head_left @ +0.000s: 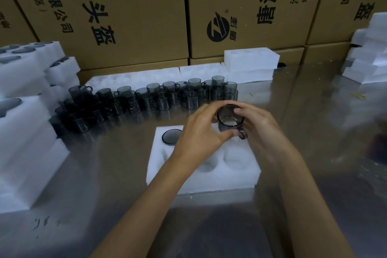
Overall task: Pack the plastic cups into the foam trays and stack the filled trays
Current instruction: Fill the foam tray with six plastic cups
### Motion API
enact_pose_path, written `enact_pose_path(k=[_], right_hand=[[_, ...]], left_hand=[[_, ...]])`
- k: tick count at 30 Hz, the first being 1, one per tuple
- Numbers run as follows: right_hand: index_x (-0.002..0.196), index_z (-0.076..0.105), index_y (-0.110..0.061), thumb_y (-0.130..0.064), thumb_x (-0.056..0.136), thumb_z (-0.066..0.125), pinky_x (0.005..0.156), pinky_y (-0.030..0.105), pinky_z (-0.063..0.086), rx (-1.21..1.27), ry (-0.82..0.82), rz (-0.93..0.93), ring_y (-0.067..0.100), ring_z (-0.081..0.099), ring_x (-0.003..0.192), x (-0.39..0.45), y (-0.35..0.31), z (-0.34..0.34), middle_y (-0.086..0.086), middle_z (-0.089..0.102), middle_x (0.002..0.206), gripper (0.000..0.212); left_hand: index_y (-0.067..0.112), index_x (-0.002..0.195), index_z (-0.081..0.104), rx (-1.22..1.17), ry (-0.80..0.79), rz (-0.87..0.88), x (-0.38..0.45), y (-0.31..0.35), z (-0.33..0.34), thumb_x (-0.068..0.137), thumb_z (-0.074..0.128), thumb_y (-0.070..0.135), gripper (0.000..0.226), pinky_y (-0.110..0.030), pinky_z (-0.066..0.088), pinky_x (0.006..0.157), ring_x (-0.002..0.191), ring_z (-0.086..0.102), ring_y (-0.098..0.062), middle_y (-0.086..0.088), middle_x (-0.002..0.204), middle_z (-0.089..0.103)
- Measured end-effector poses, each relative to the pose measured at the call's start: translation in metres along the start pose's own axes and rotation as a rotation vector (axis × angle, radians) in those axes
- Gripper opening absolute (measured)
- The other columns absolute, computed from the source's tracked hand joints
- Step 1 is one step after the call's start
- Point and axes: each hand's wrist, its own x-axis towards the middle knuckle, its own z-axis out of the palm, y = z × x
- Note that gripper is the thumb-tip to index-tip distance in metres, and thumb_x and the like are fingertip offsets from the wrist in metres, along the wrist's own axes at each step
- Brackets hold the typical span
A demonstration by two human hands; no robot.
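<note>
A white foam tray (219, 176) with round pockets lies on the steel table in front of me. One dark cup (171, 136) sits sunk in its far-left pocket. Both hands hold a smoky grey plastic cup with a handle (230, 120) above the tray's far-right area. My left hand (201, 132) curls round the cup's left side. The cup's right side and rim are gripped by my right hand (258, 130). Behind them, several loose grey cups (146, 98) stand in a long cluster.
Filled foam trays (25, 123) are stacked at the left. Empty foam trays (249, 63) lie along the back and more foam trays (370, 54) pile up at the right. Printed cardboard boxes (129, 10) wall off the far side. Bare steel table (314, 111) shows at right.
</note>
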Motion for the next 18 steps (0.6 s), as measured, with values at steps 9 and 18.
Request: enact_pose_path(k=[9, 18], right_hand=[[0.112, 0.077, -0.014, -0.01, 0.1, 0.055, 0.098, 0.031, 0.053, -0.103, 0.146, 0.107, 0.017, 0.069, 0.11, 0.006, 0.021, -0.005, 0.003, 0.077, 0.109, 0.025], [0.102, 0.079, -0.031, -0.027, 0.094, 0.067, 0.105, 0.043, 0.05, -0.167, 0.21, 0.172, 0.013, 0.068, 0.111, 0.009, 0.041, -0.011, -0.007, 0.076, 0.109, 0.015]], left_hand=[[0.03, 0.139, 0.055, 0.156, -0.026, -0.082, 0.0, -0.014, 0.018, 0.075, 0.083, 0.041, 0.071, -0.018, 0.034, 0.086, 0.109, 0.051, -0.013, 0.007, 0.117, 0.061], [0.024, 0.133, 0.061, 0.284, -0.072, -0.082, -0.003, -0.02, 0.02, 0.082, 0.068, 0.06, 0.063, -0.032, 0.035, 0.095, 0.116, 0.047, -0.019, 0.005, 0.118, 0.065]])
